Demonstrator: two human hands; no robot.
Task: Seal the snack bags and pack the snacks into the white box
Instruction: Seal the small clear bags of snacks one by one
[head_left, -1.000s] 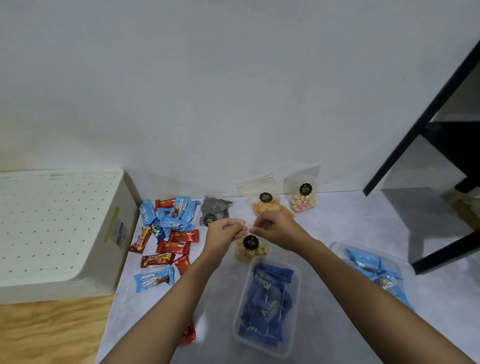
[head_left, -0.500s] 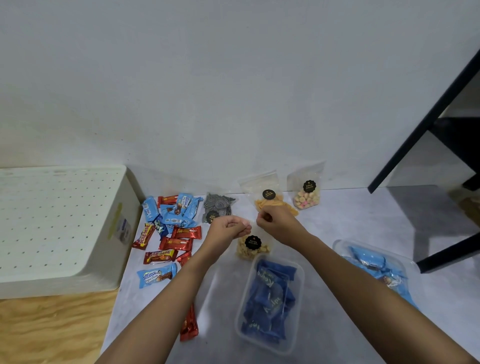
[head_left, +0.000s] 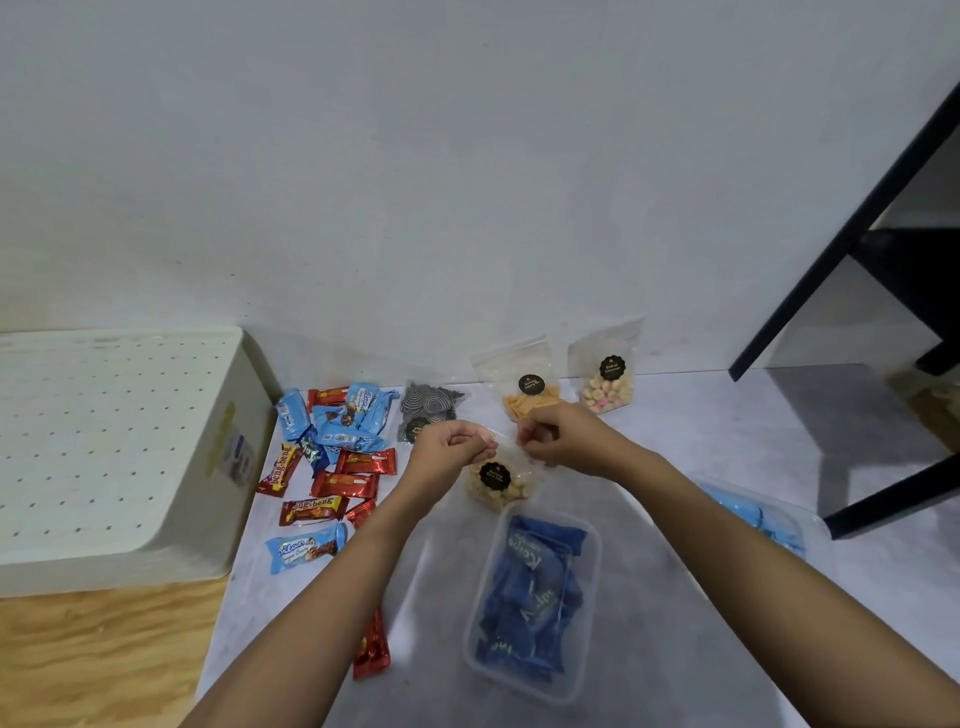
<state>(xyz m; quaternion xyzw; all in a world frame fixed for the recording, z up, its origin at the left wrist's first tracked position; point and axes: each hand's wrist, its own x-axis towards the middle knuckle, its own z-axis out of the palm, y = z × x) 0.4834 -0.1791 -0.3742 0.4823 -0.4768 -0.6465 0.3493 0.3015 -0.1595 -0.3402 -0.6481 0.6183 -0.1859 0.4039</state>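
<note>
A clear snack bag of pale round crackers (head_left: 494, 484) with a black sticker stands on the grey surface in front of me. My left hand (head_left: 451, 446) pinches its top edge at the left and my right hand (head_left: 560, 435) pinches it at the right. Behind it stand a bag of orange crackers (head_left: 525, 391), a bag of pink and white puffs (head_left: 608, 375) and a bag of black-and-white swirl snacks (head_left: 427, 409). The white box (head_left: 111, 452) with a perforated lid sits at the left.
Red and blue wrapped bars (head_left: 335, 457) lie in a heap beside the box; one red bar (head_left: 372, 649) lies near my left forearm. A clear tub of dark blue packets (head_left: 535, 603) stands close in front, another tub of light blue packets (head_left: 753, 519) at the right. Black table legs (head_left: 841, 244) rise at the right.
My two hands have drawn apart along the top of the cracker bag, the left going left and the right going right.
</note>
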